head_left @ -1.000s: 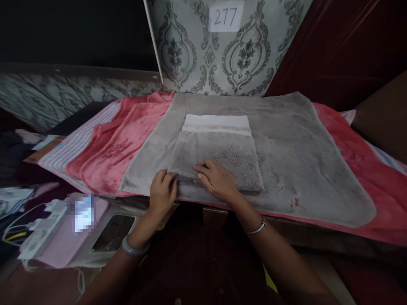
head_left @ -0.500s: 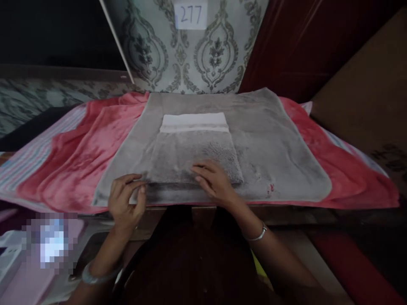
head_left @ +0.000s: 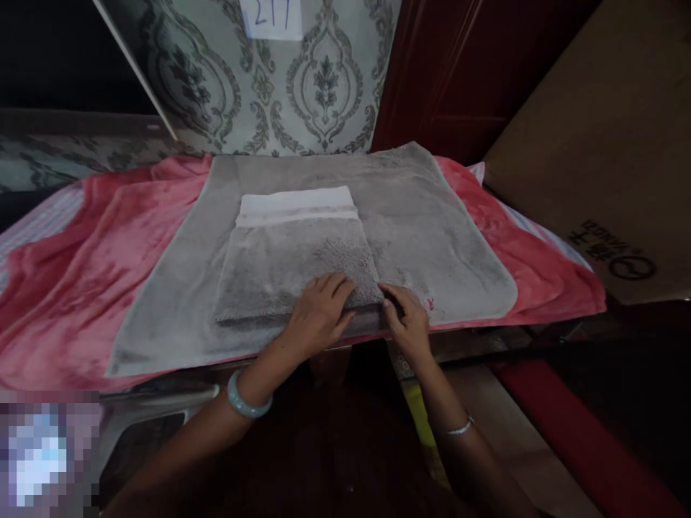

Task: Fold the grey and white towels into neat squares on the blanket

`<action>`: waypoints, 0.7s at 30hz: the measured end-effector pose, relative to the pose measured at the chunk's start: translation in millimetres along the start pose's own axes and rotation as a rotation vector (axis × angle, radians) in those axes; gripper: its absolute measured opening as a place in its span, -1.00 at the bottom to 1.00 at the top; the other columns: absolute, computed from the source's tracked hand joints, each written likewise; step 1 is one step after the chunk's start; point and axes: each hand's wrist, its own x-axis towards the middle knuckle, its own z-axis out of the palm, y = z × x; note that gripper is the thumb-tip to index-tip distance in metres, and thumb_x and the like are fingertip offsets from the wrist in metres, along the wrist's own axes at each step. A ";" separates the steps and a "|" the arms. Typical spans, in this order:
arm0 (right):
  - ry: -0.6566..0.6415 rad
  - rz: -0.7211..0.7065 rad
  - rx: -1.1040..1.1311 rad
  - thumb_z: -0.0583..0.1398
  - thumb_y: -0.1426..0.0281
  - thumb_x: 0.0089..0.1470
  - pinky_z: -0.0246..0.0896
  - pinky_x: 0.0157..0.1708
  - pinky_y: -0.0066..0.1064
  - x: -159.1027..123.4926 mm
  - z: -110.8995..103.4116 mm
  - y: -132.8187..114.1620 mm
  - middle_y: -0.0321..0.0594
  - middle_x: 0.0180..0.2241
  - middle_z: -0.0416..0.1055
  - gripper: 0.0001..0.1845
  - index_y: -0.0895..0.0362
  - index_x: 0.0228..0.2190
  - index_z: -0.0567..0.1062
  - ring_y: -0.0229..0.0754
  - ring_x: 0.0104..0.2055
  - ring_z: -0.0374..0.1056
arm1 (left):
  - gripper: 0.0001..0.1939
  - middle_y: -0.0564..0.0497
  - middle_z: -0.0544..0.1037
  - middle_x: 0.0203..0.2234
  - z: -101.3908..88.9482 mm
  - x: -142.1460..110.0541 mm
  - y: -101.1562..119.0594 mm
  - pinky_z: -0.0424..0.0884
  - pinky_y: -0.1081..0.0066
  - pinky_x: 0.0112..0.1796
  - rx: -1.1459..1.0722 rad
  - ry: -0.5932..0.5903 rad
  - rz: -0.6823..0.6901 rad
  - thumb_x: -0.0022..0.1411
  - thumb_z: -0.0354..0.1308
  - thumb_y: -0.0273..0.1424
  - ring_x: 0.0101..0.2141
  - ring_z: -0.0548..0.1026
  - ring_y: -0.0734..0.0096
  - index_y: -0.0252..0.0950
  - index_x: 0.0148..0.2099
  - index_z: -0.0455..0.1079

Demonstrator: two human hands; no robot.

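Observation:
A folded grey towel [head_left: 291, 266] with a white band along its far end lies on a larger grey cloth [head_left: 448, 237]. My left hand [head_left: 319, 311] rests on the towel's near edge, right of the middle, fingers lying on the pile and thumb apart. At the near right corner, my right hand [head_left: 407, 316] has its fingertips and thumb closed on the towel's edge. The part of the near edge beneath my left hand is hidden.
A red blanket [head_left: 113, 252] lies under the grey cloth and shows on both sides. Behind stand a patterned wall [head_left: 259, 108] and a dark red panel [head_left: 432, 86]. A large cardboard box [head_left: 599, 165] stands at the right.
My left hand has moved right from the towel's near left corner onto its near edge. My right hand has gone from the towel's middle to its near right corner. The view has shifted right.

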 end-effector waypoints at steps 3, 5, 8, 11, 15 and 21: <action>0.014 -0.003 0.000 0.07 0.28 0.30 0.32 -0.03 -0.10 -0.7 3.2 -0.7 -0.10 -0.12 0.54 -0.67 0.05 -0.02 0.54 -0.01 -0.05 0.42 | -0.76 -0.22 0.51 -0.06 5.5 8.6 2.4 0.46 0.10 -0.09 0.100 -0.089 -0.051 0.27 0.14 -0.45 -0.09 0.47 0.06 -0.35 -0.01 0.42; 0.017 -0.005 -0.004 0.06 0.27 0.31 0.30 -0.04 -0.10 -0.3 3.3 -0.5 -0.10 -0.11 0.54 -0.66 0.05 -0.01 0.53 0.00 -0.05 0.42 | -0.83 -0.18 0.53 -0.16 6.2 13.2 0.3 0.46 0.13 -0.12 0.111 -0.123 -0.062 0.30 0.08 -0.49 -0.16 0.47 0.11 -0.33 -0.10 0.44; 0.000 -0.010 -0.025 0.08 0.23 0.31 0.30 -0.05 -0.10 -0.6 2.9 -0.2 -0.10 -0.11 0.53 -0.65 0.04 0.01 0.52 0.01 -0.05 0.41 | -0.83 -0.13 0.53 -0.26 3.9 19.6 -5.8 0.46 0.15 -0.14 0.065 -0.138 -0.081 0.33 0.04 -0.48 -0.19 0.47 0.14 -0.30 -0.18 0.47; -0.008 -0.019 -0.046 0.09 0.22 0.30 0.30 -0.05 -0.10 -1.6 3.5 -0.7 -0.10 -0.10 0.52 -0.64 0.05 0.03 0.51 0.02 -0.04 0.40 | -0.83 -0.09 0.52 -0.30 1.6 23.8 -10.1 0.46 0.18 -0.16 -0.006 -0.144 -0.109 0.34 0.06 -0.46 -0.20 0.48 0.16 -0.26 -0.25 0.48; 0.018 -0.018 -0.074 0.06 0.23 0.33 0.31 -0.06 -0.10 -2.1 5.7 -1.4 -0.10 -0.11 0.53 -0.64 0.04 0.01 0.51 0.01 -0.05 0.41 | -0.85 -0.10 0.54 -0.29 5.6 21.7 -7.4 0.47 0.19 -0.18 0.015 -0.084 -0.152 0.33 0.05 -0.47 -0.21 0.50 0.15 -0.26 -0.23 0.45; 0.018 -0.010 -0.093 0.05 0.19 0.33 0.30 -0.07 -0.09 0.1 6.3 -5.5 -0.09 -0.14 0.53 -0.63 0.04 0.01 0.52 0.02 -0.08 0.41 | -0.75 -0.08 0.58 -0.22 16.2 8.8 -8.3 0.49 0.24 -0.17 0.007 0.089 -0.125 0.32 -0.04 -0.57 -0.23 0.54 0.24 -0.25 -0.08 0.40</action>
